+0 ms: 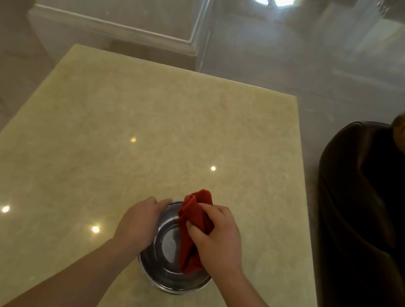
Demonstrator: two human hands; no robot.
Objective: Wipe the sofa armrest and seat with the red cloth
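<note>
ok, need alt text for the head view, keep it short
The right hand grips a bunched red cloth over a metal bowl, which the left hand steadies by its rim, on a glossy beige stone table. A dark leather sofa sits at the right edge, not yet touched.

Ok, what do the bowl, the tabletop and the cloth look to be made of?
The bowl looks like polished metal, probably stainless steel: grey and mirror-like inside. The tabletop looks like glossy cream stone or a stone-look slab, veined and reflecting ceiling lights. The red cloth, bunched in the right hand, looks like soft napped fabric, perhaps microfibre.
</note>
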